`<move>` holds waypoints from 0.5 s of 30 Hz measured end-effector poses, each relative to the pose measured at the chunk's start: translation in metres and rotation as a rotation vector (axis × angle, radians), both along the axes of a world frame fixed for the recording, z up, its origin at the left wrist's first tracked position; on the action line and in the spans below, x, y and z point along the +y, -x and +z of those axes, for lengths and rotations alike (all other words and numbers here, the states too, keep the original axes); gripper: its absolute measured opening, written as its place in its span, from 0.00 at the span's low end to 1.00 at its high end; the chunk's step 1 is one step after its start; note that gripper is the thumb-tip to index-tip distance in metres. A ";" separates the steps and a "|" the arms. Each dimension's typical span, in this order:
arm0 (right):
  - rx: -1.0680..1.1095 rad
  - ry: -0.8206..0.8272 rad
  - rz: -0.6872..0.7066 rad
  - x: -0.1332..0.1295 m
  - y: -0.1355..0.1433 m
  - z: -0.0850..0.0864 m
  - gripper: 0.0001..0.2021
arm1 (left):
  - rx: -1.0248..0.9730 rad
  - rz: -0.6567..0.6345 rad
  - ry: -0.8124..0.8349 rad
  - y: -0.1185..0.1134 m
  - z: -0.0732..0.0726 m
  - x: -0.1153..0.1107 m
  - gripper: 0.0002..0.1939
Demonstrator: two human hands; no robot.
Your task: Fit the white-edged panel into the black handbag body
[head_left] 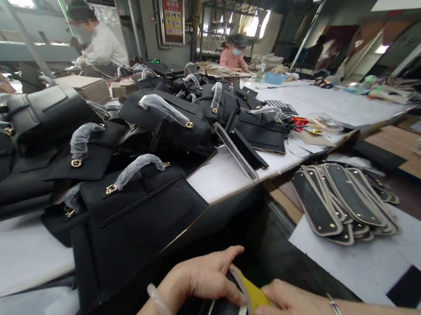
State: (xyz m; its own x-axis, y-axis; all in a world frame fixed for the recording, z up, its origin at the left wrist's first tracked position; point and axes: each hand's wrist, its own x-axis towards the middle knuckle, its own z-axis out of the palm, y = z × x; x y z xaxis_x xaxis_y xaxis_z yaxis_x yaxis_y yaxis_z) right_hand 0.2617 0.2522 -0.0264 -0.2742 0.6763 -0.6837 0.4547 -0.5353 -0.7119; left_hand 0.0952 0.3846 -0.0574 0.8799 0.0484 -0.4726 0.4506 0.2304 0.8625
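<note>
Low in the head view, a partly made bag piece point(257, 304) shows a bright yellow side, a greyish rim and a dark inside with pale strips. My left hand point(210, 278) reaches over its rim, one finger stretched out and the others bent against the edge. Gripping the yellow side from the right is my right hand point(289, 305), thumb and fingers closed on it. The lower part of the piece runs out of the picture. Just beyond my left hand lies a black handbag point(135, 213) with a plastic-wrapped handle and gold-coloured fittings.
More black handbags point(171, 118) are heaped across the white table point(214, 181). To the right, a stack of dark panels with pale edges point(342, 200) rests on white paper, near a black rectangle point(409, 286). Two people point(105, 43) work farther back.
</note>
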 end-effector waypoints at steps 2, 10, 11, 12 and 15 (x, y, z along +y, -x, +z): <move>0.044 -0.006 -0.007 0.002 0.005 -0.001 0.24 | -0.027 0.087 0.087 0.002 -0.003 -0.004 0.62; 0.184 -0.048 -0.199 -0.013 0.031 -0.037 0.40 | -0.111 0.410 0.013 0.044 0.009 -0.021 0.39; 0.183 -0.069 -0.215 -0.016 0.035 -0.044 0.42 | -0.097 0.442 -0.024 0.052 0.010 -0.025 0.35; 0.180 -0.090 -0.226 -0.019 0.039 -0.050 0.43 | -0.076 0.473 -0.065 0.059 0.010 -0.029 0.32; 0.182 -0.128 -0.227 -0.030 0.052 -0.062 0.45 | -0.033 0.533 -0.169 0.072 0.011 -0.046 0.29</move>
State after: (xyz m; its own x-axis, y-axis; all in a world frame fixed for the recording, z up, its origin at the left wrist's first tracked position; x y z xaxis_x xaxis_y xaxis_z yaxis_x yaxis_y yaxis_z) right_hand 0.2096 0.2222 -0.0881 -0.2165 0.8116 -0.5427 0.1922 -0.5095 -0.8387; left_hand 0.0234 0.3385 -0.0462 0.7270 0.5634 -0.3924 0.2819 0.2762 0.9188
